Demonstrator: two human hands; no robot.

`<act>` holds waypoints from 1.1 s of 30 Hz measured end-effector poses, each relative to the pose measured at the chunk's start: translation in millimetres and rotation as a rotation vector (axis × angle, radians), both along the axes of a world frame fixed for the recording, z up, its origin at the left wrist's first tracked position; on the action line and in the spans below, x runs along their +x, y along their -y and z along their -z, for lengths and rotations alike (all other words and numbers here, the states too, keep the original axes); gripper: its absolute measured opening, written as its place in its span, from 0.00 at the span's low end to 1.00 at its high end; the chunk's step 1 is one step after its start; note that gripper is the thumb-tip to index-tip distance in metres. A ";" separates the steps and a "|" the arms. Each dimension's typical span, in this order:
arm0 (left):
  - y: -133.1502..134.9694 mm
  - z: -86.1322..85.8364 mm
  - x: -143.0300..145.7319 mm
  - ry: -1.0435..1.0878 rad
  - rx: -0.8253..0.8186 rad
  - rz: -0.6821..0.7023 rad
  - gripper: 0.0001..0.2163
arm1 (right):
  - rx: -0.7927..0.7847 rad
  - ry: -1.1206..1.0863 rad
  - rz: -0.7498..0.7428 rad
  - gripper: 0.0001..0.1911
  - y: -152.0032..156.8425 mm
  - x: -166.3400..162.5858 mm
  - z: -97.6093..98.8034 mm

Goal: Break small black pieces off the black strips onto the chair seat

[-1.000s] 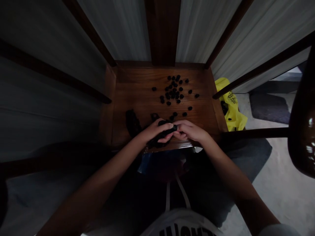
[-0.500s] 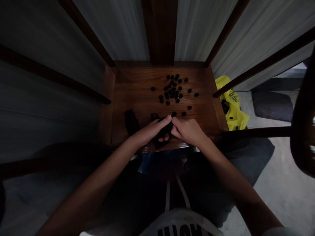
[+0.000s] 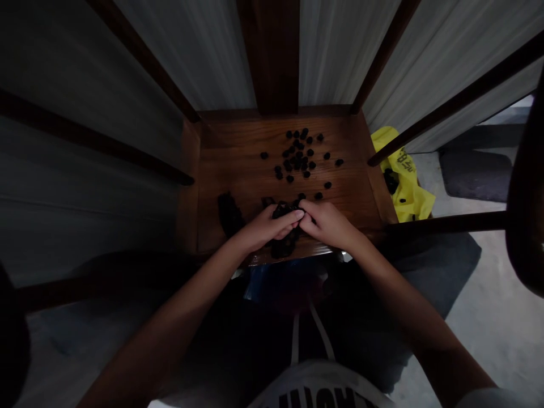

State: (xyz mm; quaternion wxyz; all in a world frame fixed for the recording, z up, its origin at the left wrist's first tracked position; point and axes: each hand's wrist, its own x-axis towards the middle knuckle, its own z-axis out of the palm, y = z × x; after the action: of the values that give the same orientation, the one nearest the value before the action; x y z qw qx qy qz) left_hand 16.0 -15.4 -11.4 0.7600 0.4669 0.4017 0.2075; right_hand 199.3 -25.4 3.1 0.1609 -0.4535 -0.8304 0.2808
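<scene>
My left hand [image 3: 272, 226] is closed around a dark, lumpy black bundle [image 3: 285, 245] at the front edge of a wooden seat [image 3: 238, 136], thumb pressed on top. Close beside it, my right hand [image 3: 325, 221] pinches the bundle's right end, its fingers curled and nearly touching the left thumb. What kind of thing the bundle is, I cannot make out in the dim light. Beyond the hands lie several small round black pieces [image 3: 300, 161], loosely clustered on the wood. A longer black piece [image 3: 229, 215] rests to the left of my left hand.
Dark wooden bars [image 3: 278, 56] rise around the seat's back and sides. At the right, a yellow bag [image 3: 412, 187] with dark pieces in it sits beside the seat. Blue plastic [image 3: 272, 283] hangs below the front edge, over my lap.
The black bundle has turned in my hands, and more of it shows above my left fingers. My left thumb has moved slightly right and down. The scattered pieces stay put.
</scene>
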 end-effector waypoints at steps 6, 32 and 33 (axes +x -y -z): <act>0.9 1.6 6.2 -0.020 0.042 -0.046 0.17 | 0.097 0.159 -0.053 0.07 -2.6 7.2 -5.2; 11.7 -4.5 3.8 0.244 -0.090 0.022 0.16 | -0.782 -0.573 -0.291 0.09 -7.1 17.5 -5.4; 12.3 -0.4 5.1 0.306 -0.165 0.033 0.17 | -0.815 -0.609 -0.283 0.09 -5.7 16.7 -4.8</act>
State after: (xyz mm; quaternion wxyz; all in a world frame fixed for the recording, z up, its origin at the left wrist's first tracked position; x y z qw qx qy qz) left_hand 21.1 -27.7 -11.0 0.8513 0.3724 0.2895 0.2299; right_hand 216.0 -19.7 8.0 0.1662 -0.2607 -0.6224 0.7190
